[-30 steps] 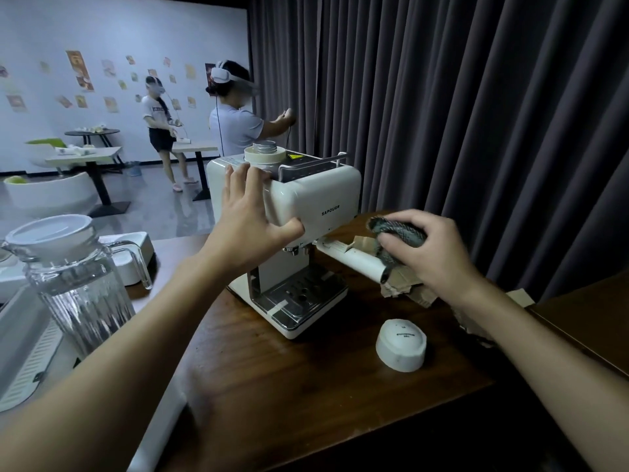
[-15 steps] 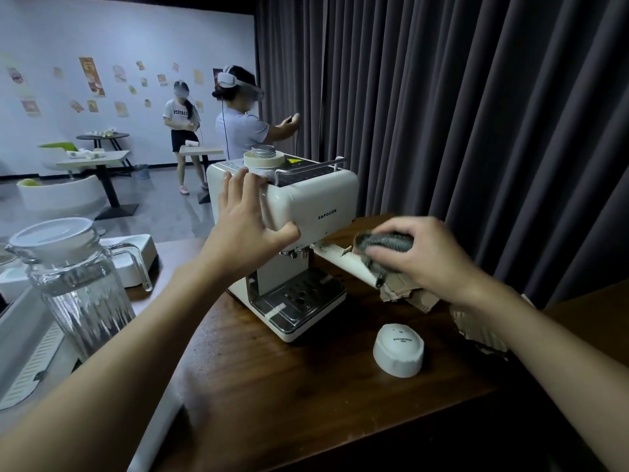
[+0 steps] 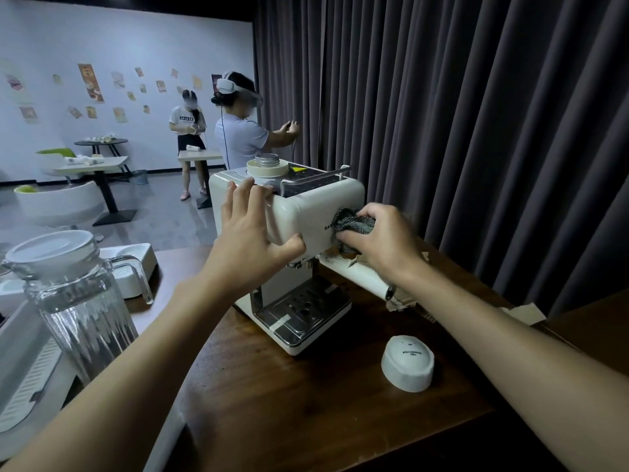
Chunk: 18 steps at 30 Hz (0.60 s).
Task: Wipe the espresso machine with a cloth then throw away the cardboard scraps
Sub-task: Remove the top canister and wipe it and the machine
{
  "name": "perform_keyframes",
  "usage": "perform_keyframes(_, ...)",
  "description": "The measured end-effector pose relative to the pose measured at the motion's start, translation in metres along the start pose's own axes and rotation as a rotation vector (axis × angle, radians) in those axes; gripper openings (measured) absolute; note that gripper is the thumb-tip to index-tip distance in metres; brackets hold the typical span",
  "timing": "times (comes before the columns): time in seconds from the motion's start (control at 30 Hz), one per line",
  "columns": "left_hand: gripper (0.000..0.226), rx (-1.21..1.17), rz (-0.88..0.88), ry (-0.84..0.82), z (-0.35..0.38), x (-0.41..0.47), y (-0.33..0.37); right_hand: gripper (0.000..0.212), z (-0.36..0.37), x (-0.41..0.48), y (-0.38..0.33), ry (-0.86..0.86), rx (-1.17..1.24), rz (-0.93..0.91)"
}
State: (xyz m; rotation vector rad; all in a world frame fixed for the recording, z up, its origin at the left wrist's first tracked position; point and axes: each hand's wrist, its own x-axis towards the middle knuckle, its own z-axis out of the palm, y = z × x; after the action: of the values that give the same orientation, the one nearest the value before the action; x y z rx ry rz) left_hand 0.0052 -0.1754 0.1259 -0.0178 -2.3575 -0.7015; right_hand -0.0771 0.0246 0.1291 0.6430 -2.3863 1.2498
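Observation:
A cream espresso machine [image 3: 316, 209] stands on the dark wooden table [image 3: 306, 403]. My left hand [image 3: 252, 240] clasps its upper left front corner, fingers over the top and thumb under the edge. My right hand [image 3: 381, 243] grips a bunched grey cloth [image 3: 354, 224] and presses it against the machine's front panel, covering part of the brand lettering. Cardboard scraps [image 3: 520, 313] and a pale rolled sheet [image 3: 357, 277] lie on the table to the right of the machine, partly hidden by my right arm.
A glass pitcher [image 3: 78, 301] with a white lid stands at the left beside a white tray [image 3: 136, 264]. A small white cap-shaped object [image 3: 408, 362] sits in front of the machine. Dark curtains [image 3: 476, 131] hang close behind. Two people stand by tables in the background.
My right hand has lifted the cloth from over the cardboard scraps up and left onto the machine's front panel. My left hand has kept its hold on the machine's corner.

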Motion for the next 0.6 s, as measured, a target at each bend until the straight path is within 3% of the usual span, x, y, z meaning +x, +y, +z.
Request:
perform_keyframes(0.27, 0.085, 0.015, 0.012, -0.012, -0.002, 0.000, -0.002, 0.027, 0.004, -0.019, -0.018, -0.118, -0.091, -0.153)
perform_keyframes(0.43, 0.083, 0.012, 0.022, -0.034, -0.004, -0.001, -0.004, 0.027, -0.007, 0.000, -0.013, 0.055, -0.005, -0.031)
perform_keyframes(0.6, 0.079, 0.032, 0.027, -0.050, -0.004, 0.000, -0.005, 0.026, 0.003, -0.011, -0.024, 0.103, -0.045, -0.143)
